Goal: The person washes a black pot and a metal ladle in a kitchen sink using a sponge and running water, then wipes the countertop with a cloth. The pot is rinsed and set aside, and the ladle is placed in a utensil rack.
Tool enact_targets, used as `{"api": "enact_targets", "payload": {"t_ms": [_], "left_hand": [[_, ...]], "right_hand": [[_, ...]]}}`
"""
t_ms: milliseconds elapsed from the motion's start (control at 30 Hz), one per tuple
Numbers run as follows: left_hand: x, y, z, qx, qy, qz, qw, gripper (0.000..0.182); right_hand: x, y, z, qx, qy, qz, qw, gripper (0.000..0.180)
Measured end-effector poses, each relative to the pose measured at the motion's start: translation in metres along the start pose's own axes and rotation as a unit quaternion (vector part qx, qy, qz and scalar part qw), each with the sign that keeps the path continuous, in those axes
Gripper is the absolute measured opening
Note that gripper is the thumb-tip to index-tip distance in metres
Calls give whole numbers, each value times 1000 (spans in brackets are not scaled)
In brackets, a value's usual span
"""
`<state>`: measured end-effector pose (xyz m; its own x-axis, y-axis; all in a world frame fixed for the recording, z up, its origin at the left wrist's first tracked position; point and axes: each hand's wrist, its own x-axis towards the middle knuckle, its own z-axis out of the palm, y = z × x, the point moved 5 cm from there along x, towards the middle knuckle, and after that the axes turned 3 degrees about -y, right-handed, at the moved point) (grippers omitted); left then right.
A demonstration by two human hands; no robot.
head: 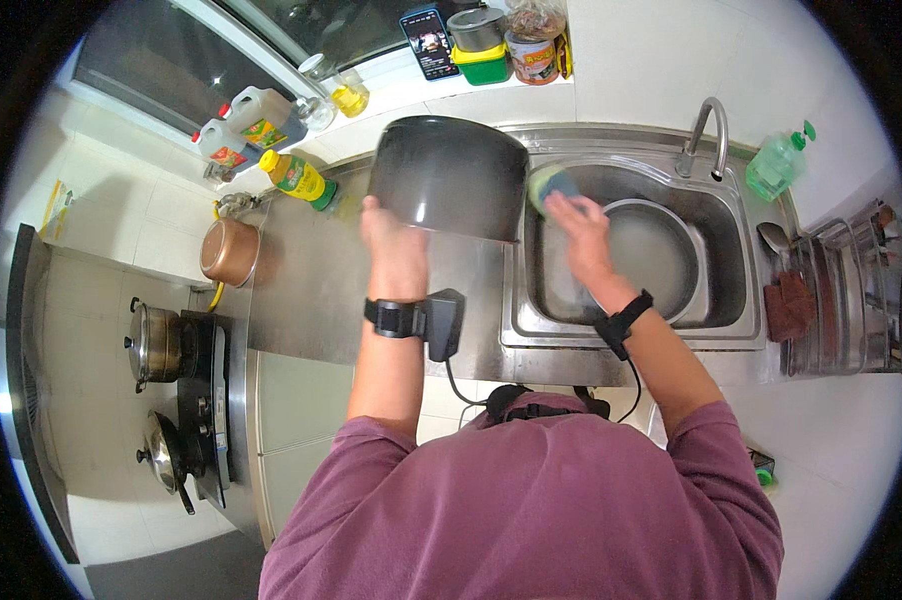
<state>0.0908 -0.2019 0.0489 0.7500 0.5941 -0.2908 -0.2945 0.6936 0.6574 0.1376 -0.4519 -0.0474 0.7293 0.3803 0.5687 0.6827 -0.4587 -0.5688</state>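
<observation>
My left hand (392, 236) grips the near left side of a large dark pot (451, 180), which is tilted above the steel counter left of the sink. A green and blue sponge (552, 186) is held in my right hand (582, 229), close to the pot's right side. Both the sponge and that hand are somewhat blurred. Below and right of my right hand, a round metal basin (657, 255) rests in the stainless steel sink (725, 277). The pot's inside is hidden from view.
A faucet (706, 139) rises behind the sink, with a green soap bottle (777, 165) at its right. A dish rack (833, 300) and a brown cloth (790, 306) stand right. Leftward are a copper-coloured pot (229, 251), a yellow-capped bottle (298, 180) and a stove (203, 405) with cookware.
</observation>
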Motion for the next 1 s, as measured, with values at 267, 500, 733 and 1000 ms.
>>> {"api": "enact_targets", "payload": {"t_ms": [267,500,733,1000], "left_hand": [[28,8,-29,-34,-6,-55,998,47],[6,-2,-30,23,18,5,1000,45],[-2,-2,-40,100,36,62,992,39],[-25,6,-36,198,-25,143,969,37]], "right_hand": [[44,-43,-26,188,157,57,968,42],[35,-82,-20,37,68,-118,990,49],[22,-130,-9,53,-11,-239,969,41],[66,-172,4,-62,-14,-264,962,36]]}}
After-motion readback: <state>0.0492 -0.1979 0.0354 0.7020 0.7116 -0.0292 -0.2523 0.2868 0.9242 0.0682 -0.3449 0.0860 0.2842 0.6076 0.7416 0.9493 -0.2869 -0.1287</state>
